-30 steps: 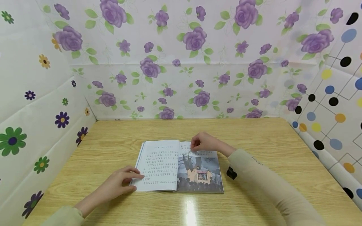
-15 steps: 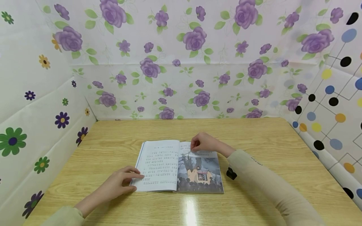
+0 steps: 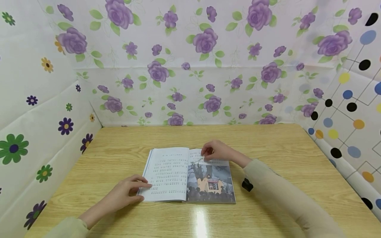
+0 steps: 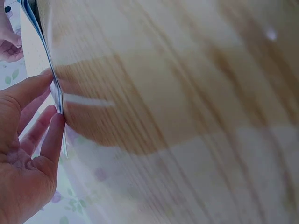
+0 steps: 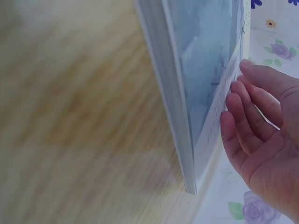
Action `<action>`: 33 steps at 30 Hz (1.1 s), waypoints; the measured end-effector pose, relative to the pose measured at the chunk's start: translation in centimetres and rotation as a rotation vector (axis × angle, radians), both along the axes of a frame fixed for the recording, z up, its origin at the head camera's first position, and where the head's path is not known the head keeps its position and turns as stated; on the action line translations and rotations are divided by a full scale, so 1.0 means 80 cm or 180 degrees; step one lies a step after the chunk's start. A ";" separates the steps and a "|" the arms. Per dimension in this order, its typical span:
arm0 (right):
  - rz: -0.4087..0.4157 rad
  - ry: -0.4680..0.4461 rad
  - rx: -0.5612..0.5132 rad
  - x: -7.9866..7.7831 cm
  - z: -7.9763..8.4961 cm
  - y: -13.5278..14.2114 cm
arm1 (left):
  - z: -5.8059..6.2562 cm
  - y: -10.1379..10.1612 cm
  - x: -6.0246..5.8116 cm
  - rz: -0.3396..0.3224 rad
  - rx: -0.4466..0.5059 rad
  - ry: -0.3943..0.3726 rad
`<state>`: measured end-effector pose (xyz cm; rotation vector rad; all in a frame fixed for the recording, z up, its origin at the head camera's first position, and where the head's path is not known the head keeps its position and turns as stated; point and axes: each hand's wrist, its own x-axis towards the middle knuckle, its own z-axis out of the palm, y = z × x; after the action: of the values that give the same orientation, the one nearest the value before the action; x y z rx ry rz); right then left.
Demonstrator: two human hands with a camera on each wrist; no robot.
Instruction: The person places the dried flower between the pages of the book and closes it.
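Note:
An open book [image 3: 169, 175] lies on the wooden table, its left page all text. Its right page carries text above a dark illustration [image 3: 211, 185] of a crowd before a lit stage. My left hand [image 3: 131, 190] rests at the book's lower left edge, index finger on the page. In the left wrist view the thumb and fingers [image 4: 32, 91] touch that page edge. My right hand [image 3: 217, 150] is over the upper part of the right page. Its loosely bent fingers [image 5: 238, 105] are at the page in the right wrist view, with nothing visible held.
The wooden table [image 3: 268, 142] extends around the book. Flowered cloth [image 3: 190, 82] hangs along the back, with a daisy-patterned cloth [image 3: 44, 132] at left and a dotted cloth [image 3: 342, 115] at right. A small black device [image 3: 247, 184] sits under the right sleeve.
My right hand has shifted slightly right, and its thumb and fingertips have spread apart a little. The left hand and the book have stayed put.

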<state>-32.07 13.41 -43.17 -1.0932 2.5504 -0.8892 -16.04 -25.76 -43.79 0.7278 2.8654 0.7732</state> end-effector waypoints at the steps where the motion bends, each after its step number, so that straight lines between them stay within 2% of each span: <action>1: -0.0023 0.0018 0.0000 0.002 -0.001 0.003 | 0.000 0.001 0.000 0.0018 -0.0003 -0.0008; 8: -0.0220 0.0178 -0.0020 0.021 -0.004 0.024 | -0.001 0.009 -0.002 0.0288 -0.0034 -0.0138; 11: -0.0329 0.0275 -0.0013 0.031 -0.004 0.032 | 0.000 0.010 -0.001 0.0310 -0.0051 -0.0103; 15: -0.0423 0.0387 0.0053 0.046 -0.003 0.044 | 0.000 0.011 0.002 0.0258 -0.0087 0.0067; 18: -0.0428 0.0463 0.0101 0.059 -0.004 0.053 | -0.001 0.013 0.004 0.0340 -0.0059 0.0084; 26: -0.0494 0.0612 0.0237 0.095 -0.009 0.074 | -0.005 0.019 0.003 0.0533 0.0082 0.0001; 33: -0.0525 0.0609 0.0320 0.117 -0.016 0.095 | -0.004 0.021 0.006 0.0570 0.0242 -0.0129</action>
<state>-22.74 21.04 -44.49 -0.9937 2.8424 -0.7139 -15.57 -24.10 -44.09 0.4612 2.9071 0.9118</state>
